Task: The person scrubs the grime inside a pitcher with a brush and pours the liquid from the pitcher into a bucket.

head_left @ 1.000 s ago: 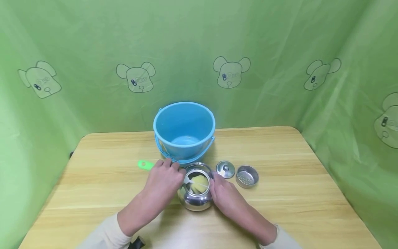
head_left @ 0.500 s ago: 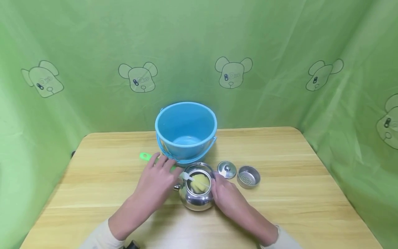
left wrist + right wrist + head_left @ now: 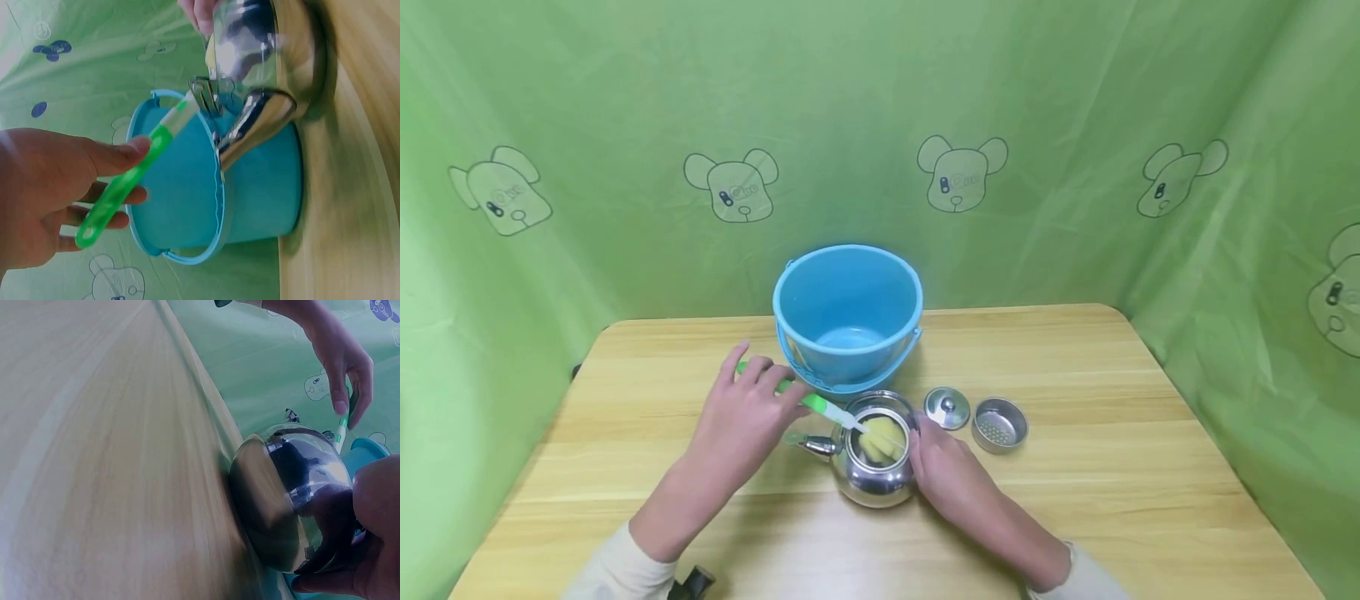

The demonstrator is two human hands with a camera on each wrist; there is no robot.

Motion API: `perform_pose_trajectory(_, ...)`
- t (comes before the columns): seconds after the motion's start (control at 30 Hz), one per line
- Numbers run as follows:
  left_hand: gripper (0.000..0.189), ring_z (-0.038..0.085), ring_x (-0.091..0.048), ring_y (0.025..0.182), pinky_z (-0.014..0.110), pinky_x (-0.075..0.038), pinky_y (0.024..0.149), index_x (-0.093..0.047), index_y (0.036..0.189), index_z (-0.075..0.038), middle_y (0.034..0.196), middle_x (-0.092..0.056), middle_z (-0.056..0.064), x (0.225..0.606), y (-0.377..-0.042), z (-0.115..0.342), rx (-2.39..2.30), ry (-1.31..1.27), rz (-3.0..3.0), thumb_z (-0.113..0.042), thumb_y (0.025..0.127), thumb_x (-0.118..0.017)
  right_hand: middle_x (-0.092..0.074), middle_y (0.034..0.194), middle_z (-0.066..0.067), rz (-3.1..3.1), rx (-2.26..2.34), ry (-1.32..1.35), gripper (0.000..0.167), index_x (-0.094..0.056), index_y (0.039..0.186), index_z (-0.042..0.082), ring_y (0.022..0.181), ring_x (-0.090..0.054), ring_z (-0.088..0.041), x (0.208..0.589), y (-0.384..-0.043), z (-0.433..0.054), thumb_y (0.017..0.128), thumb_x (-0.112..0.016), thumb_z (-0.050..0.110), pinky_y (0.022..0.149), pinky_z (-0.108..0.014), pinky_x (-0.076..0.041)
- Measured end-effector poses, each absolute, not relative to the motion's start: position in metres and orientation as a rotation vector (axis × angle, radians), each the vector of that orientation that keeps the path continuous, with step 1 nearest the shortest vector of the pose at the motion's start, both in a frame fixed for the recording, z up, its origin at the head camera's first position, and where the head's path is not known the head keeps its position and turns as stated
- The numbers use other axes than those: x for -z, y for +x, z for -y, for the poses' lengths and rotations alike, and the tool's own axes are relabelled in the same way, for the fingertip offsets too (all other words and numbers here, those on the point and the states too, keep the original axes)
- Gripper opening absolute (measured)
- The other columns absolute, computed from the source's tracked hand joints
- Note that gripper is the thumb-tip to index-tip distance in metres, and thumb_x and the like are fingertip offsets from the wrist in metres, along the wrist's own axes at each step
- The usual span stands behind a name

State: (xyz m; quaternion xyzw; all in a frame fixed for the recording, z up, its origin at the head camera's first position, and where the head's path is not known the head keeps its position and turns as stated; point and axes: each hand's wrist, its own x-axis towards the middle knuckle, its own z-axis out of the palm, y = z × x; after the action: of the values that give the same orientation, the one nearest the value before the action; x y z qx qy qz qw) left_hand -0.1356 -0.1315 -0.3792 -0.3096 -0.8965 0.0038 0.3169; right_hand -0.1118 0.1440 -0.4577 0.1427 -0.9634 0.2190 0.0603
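My left hand (image 3: 741, 421) pinches the green handle (image 3: 119, 187) of a sponge brush between thumb and fingers. The brush slants down to the right, its pale neck (image 3: 841, 416) crossing the rim of a shiny metal teapot (image 3: 872, 490). Inside the teapot's round opening sits the yellow sponge head (image 3: 882, 438). My right hand (image 3: 951, 467) grips the teapot at its right side; in the right wrist view the thumb and fingers lie against the curved body. The spout (image 3: 822, 445) points left, below my left hand. A raised handle arcs behind the opening.
A blue bucket (image 3: 850, 367) with its handle hanging in front stands just behind the teapot. Right of the teapot lie a small metal lid (image 3: 947, 409) and a round perforated strainer (image 3: 1000, 423). A green curtain (image 3: 850, 100) hangs behind the wooden table (image 3: 1075, 375).
My left hand has drawn back to the left along the brush, from the teapot's rim to the handle, uncovering the spout. My right hand keeps its hold on the teapot.
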Motion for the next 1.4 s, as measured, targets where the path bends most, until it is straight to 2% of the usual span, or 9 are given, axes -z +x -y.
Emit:
perform_pose_trajectory(0.13, 0.033, 0.027, -0.067, 0.091, 0.049, -0.056, 0.096, -0.078, 0.106, -0.020, 0.097, -0.078, 0.006, 0.377, -0.137, 0.134, -0.001, -0.882, 2.331, -0.036, 0.078, -0.087, -0.068, 0.131, -0.024, 2.908, -0.652, 0.438, 0.041, -0.054, 0.139, -0.007, 0.110, -0.072, -0.043, 0.458, -0.112, -0.144, 0.110, -0.045, 0.019, 0.094, -0.049, -0.060)
perform_pose_trajectory(0.27, 0.028, 0.023, -0.061, 0.086, 0.039, -0.055, 0.080, -0.078, 0.105, -0.022, 0.095, -0.076, 0.004, 0.373, -0.136, 0.133, -0.052, -0.941, 2.300, -0.039, 0.082, -0.082, -0.069, 0.129, -0.024, 2.898, -0.636, 0.448, 0.040, -0.055, 0.138, -0.008, 0.107, -0.072, -0.043, 0.458, -0.112, -0.144, 0.109, -0.045, 0.019, 0.092, -0.048, -0.061)
perform_pose_trajectory(0.33, 0.025, 0.023, -0.060, 0.085, 0.037, -0.055, 0.077, -0.077, 0.103, -0.022, 0.095, -0.075, 0.004, 0.370, -0.135, 0.131, -0.095, -0.964, 2.271, -0.039, 0.085, -0.080, -0.069, 0.127, -0.024, 2.891, -0.632, 0.454, 0.039, -0.055, 0.136, -0.008, 0.105, -0.073, -0.042, 0.458, -0.112, -0.144, 0.109, -0.046, 0.018, 0.090, -0.048, -0.061)
perform_pose_trajectory(0.47, 0.014, 0.025, -0.060, 0.086, 0.037, -0.055, 0.078, -0.077, 0.100, -0.022, 0.094, -0.074, 0.006, 0.364, -0.131, 0.124, -0.186, -1.001, 2.216, -0.025, 0.087, -0.081, -0.070, 0.124, -0.023, 2.882, -0.637, 0.454, 0.036, -0.057, 0.134, -0.007, 0.102, -0.073, -0.042, 0.458, -0.112, -0.144, 0.108, -0.047, 0.017, 0.089, -0.048, -0.062)
perform_pose_trajectory(0.57, 0.013, 0.026, -0.060, 0.087, 0.036, -0.054, 0.078, -0.076, 0.096, -0.021, 0.093, -0.073, 0.006, 0.359, -0.129, 0.118, -0.229, -1.018, 2.185, -0.012, 0.087, -0.080, -0.070, 0.123, -0.023, 2.889, -0.643, 0.441, 0.036, -0.057, 0.133, -0.007, 0.102, -0.073, -0.042, 0.458, -0.112, -0.144, 0.108, -0.047, 0.017, 0.089, -0.048, -0.062)
perform_pose_trajectory(0.63, 0.012, 0.026, -0.058, 0.086, 0.036, -0.053, 0.078, -0.075, 0.093, -0.020, 0.090, -0.071, 0.006, 0.355, -0.127, 0.114, -0.251, -1.028, 2.169, -0.009, 0.087, -0.077, -0.070, 0.124, -0.023, 2.898, -0.648, 0.430, 0.037, -0.057, 0.134, -0.007, 0.103, -0.073, -0.042, 0.458, -0.112, -0.144, 0.108, -0.046, 0.018, 0.090, -0.048, -0.061)
perform_pose_trajectory(0.9, 0.014, 0.025, -0.055, 0.085, 0.034, -0.052, 0.082, -0.076, 0.089, -0.017, 0.083, -0.069, 0.005, 0.341, -0.122, 0.100, -0.389, -1.073, 2.125, -0.004, 0.086, -0.076, -0.070, 0.125, -0.023, 2.913, -0.663, 0.419, 0.037, -0.057, 0.133, -0.006, 0.103, -0.073, -0.043, 0.456, -0.111, -0.144, 0.108, -0.046, 0.019, 0.090, -0.049, -0.061)
perform_pose_trajectory(1.13, 0.014, 0.024, -0.053, 0.081, 0.031, -0.048, 0.080, -0.070, 0.080, -0.013, 0.079, -0.067, 0.005, 0.331, -0.116, 0.092, -0.541, -1.110, 2.085, -0.001, 0.086, -0.073, -0.070, 0.126, -0.023, 2.898, -0.657, 0.432, 0.038, -0.056, 0.135, -0.007, 0.104, -0.073, -0.042, 0.457, -0.111, -0.144, 0.108, -0.047, 0.018, 0.091, -0.048, -0.061)
perform_pose_trajectory(1.4, 0.013, 0.024, -0.052, 0.081, 0.031, -0.044, 0.077, -0.074, 0.084, -0.009, 0.079, -0.067, 0.007, 0.320, -0.113, 0.085, -0.672, -1.141, 2.049, 0.000, 0.090, -0.068, -0.069, 0.127, -0.025, 2.881, -0.647, 0.439, 0.039, -0.055, 0.136, -0.009, 0.104, -0.073, -0.043, 0.458, -0.111, -0.144, 0.108, -0.048, 0.017, 0.090, -0.048, -0.061)
